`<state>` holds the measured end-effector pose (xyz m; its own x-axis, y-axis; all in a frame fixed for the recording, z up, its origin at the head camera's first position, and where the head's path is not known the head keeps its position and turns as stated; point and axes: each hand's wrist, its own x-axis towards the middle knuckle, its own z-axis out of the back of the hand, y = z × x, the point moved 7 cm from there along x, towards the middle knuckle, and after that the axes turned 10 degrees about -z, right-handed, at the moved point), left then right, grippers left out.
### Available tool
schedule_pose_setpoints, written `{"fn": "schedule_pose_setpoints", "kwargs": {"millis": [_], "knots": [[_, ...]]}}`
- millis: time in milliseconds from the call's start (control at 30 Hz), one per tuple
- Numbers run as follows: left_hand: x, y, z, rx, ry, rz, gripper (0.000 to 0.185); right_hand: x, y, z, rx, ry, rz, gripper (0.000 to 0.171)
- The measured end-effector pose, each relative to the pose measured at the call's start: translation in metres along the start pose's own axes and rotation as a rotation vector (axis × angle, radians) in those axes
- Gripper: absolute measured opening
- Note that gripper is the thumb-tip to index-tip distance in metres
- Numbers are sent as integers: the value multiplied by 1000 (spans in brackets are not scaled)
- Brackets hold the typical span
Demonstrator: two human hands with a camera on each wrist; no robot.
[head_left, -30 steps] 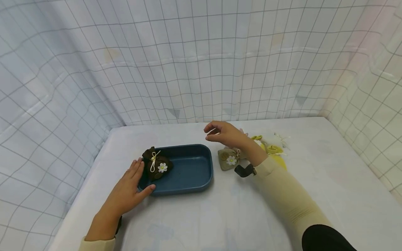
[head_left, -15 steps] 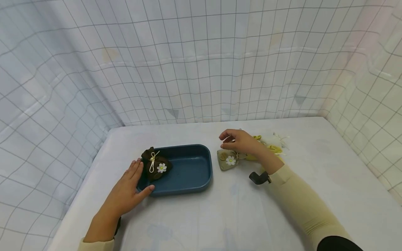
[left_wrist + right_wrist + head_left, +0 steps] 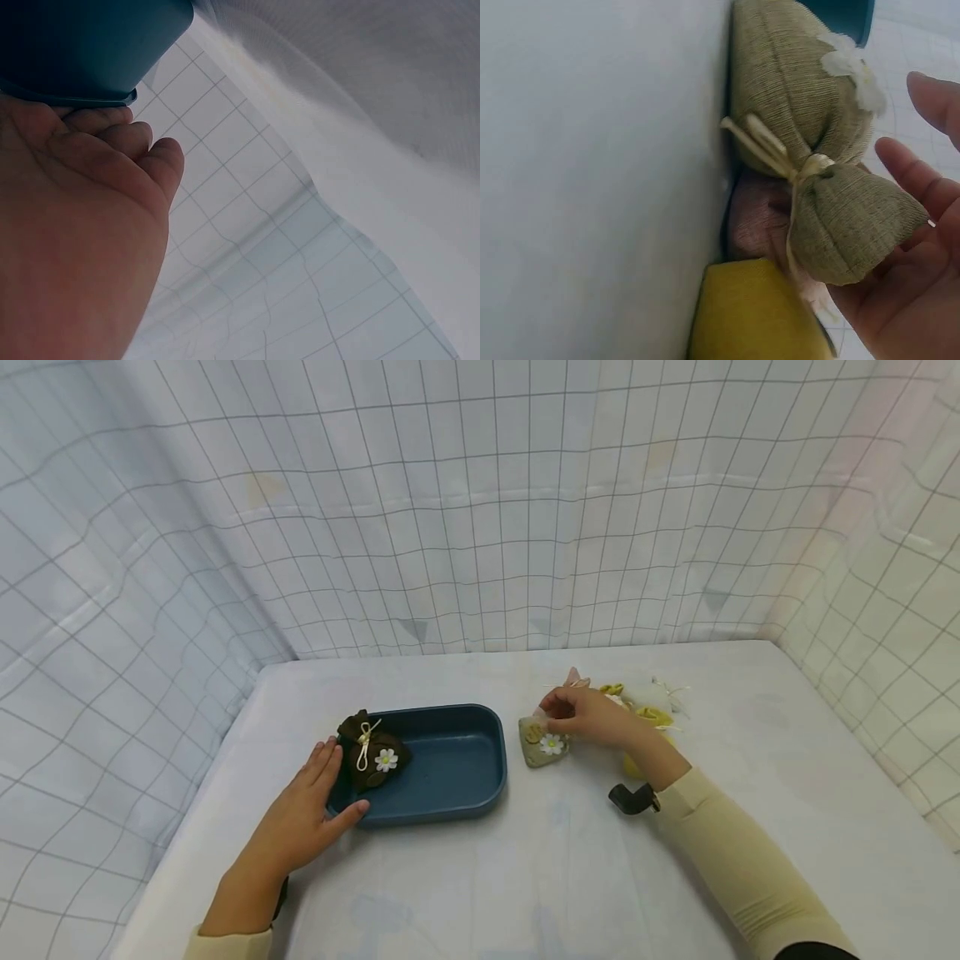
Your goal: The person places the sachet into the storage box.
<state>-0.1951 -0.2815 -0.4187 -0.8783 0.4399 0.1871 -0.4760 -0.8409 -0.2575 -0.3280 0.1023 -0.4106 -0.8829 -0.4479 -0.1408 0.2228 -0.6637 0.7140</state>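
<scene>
My left hand (image 3: 303, 814) rests against the left end of a dark blue tray (image 3: 457, 781), fingers straight and thumb over the near rim. Inside the tray's left end lies a dark brown drawstring pouch (image 3: 364, 777) with a white flower. To the tray's right is an olive-beige drawstring pouch (image 3: 536, 753), also with a flower. Over it hovers my right hand (image 3: 592, 717), fingers loosely bent. In the right wrist view its fingers (image 3: 911, 169) are spread beside the tied neck of the olive-beige pouch, not closed round it.
A pink pouch (image 3: 575, 680) and yellow pouches (image 3: 633, 768) lie around and partly under the right hand. Behind them is a whitish pouch (image 3: 649, 697). White grid-patterned curtain (image 3: 480, 527) walls enclose the white-covered table (image 3: 480, 885).
My right hand has moved rightward and toward me from beyond the olive-beige pouch, coming down over it, its fingers bending more. The left hand, tray and brown pouch stay put.
</scene>
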Motion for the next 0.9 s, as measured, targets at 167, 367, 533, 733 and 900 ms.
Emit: {"fn": "schedule_pose_setpoints", "kwargs": {"millis": [167, 367, 533, 733, 900], "knots": [[1, -1, 1, 2, -1, -5, 94, 0, -8, -3, -30, 9, 10, 31], [0, -1, 1, -10, 3, 2, 94, 1, -11, -7, -36, 40, 63, 35], [0, -1, 0, -16, 6, 5, 94, 0, -7, -9, -47, 90, 107, 43], [0, -1, 0, -11, 4, 5, 94, -3, -4, -11, -72, 107, 139, 47], [0, -1, 1, -13, -1, 0, 94, -3, -4, -12, -76, 84, 140, 44]]}}
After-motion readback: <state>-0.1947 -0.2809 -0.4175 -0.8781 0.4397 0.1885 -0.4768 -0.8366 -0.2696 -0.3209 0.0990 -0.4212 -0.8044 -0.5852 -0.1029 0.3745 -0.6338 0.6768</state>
